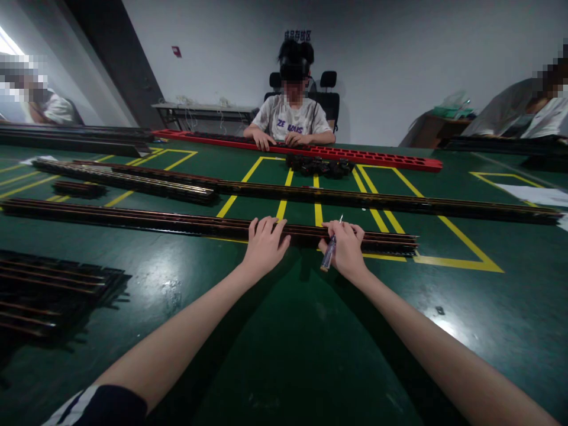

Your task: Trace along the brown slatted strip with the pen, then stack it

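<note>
A long dark strip with copper-coloured rails [177, 220] lies across the green table in front of me. My left hand [264, 242] rests on it, fingers curled over its near edge. My right hand [347, 245] also rests on the strip and grips a small clear-handled screwdriver [331, 248], its tip pointing up and away from me.
More long dark strips [355, 198] lie further back, and a stack of short ones [48, 290] sits at the left. A person across the table has both hands on a long red strip [377, 157]. Small black parts [319, 165] lie near them. Other people sit at both sides.
</note>
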`<state>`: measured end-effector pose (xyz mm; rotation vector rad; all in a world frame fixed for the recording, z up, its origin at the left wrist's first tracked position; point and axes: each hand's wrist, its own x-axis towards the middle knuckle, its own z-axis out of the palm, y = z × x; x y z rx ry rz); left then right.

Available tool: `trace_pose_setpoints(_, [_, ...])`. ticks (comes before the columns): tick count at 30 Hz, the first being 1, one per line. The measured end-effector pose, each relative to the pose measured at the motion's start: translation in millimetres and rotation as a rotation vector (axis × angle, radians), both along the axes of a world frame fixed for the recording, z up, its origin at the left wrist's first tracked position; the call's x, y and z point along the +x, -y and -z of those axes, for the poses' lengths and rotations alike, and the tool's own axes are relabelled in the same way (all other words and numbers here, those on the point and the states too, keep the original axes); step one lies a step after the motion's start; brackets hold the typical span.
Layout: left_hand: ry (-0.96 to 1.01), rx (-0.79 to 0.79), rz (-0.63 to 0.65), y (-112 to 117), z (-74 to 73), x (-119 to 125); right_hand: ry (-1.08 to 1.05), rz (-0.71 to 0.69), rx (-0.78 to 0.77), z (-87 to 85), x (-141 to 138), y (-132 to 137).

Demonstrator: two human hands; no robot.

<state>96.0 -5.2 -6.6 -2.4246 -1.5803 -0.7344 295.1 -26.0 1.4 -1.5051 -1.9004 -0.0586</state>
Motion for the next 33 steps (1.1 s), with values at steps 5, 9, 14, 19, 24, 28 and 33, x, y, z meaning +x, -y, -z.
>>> trace_pose_setpoints(5, [-0.007, 0.014, -0.012, 0.7, -0.4, -0.6, -0.021, 0.023, -0.010, 0.9, -3.1, -1.3])
trace_pose_setpoints(9, [-0.017, 0.007, -0.008, 1.1, -0.8, -1.7, -0.003, 0.026, 0.029, 2.4, -3.0, -1.1])
trace_pose_setpoints(14, [-0.011, -0.011, -0.005, 0.6, -0.7, -2.5, 0.027, 0.035, 0.062, 3.6, 2.3, 0.0])
trace_pose_setpoints(19, [-0.009, -0.017, -0.001, 0.4, -0.9, -1.8, 0.085, -0.019, 0.080, 2.0, 1.0, 1.7])
trace_pose_setpoints(24, [-0.013, 0.002, -0.002, 0.6, -0.7, -1.1, 0.062, 0.027, 0.039, 1.7, -1.4, 0.5])
trace_pose_setpoints(28, [-0.006, 0.009, -0.010, 0.9, -1.0, -0.9, 0.000, 0.093, 0.033, 3.1, -3.3, -1.0])
trace_pose_setpoints(33, [-0.009, -0.004, -0.011, 1.5, -2.5, -0.6, -0.040, 0.097, 0.056, 4.4, -0.4, -0.8])
